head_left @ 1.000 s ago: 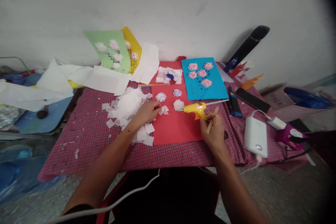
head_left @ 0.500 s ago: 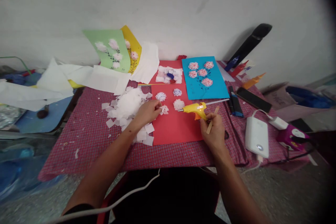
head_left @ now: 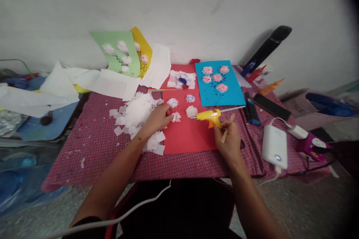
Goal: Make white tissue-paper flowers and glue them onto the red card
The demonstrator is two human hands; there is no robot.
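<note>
My right hand point(head_left: 228, 140) is wrapped round the handle of a yellow glue gun point(head_left: 209, 115) and also holds a wooden stick point(head_left: 227, 128). The gun's nozzle points left, close to a round white paper flower point(head_left: 192, 111). Bent over the red sheet point(head_left: 190, 138), my left hand point(head_left: 159, 119) has its fingertips closed at the left edge of a small, loosely layered paper flower point(head_left: 176, 117). Two flowers with bluish specks, one on the left point(head_left: 172, 102) and one on the right point(head_left: 190, 98), lie just above. Cut white paper squares point(head_left: 138, 110) are heaped beside my left hand.
A blue card with pink flowers point(head_left: 220, 97) lies behind the gun. Green point(head_left: 98, 39) and yellow point(head_left: 147, 50) flower cards lean on the wall. A phone point(head_left: 272, 106), a white power bank point(head_left: 275, 145) and a purple socket block point(head_left: 311, 148) with cables sit at right.
The view has shifted very slightly. My left fingertips have moved a little at the small paper flower; my right hand and the glue gun keep their place.
</note>
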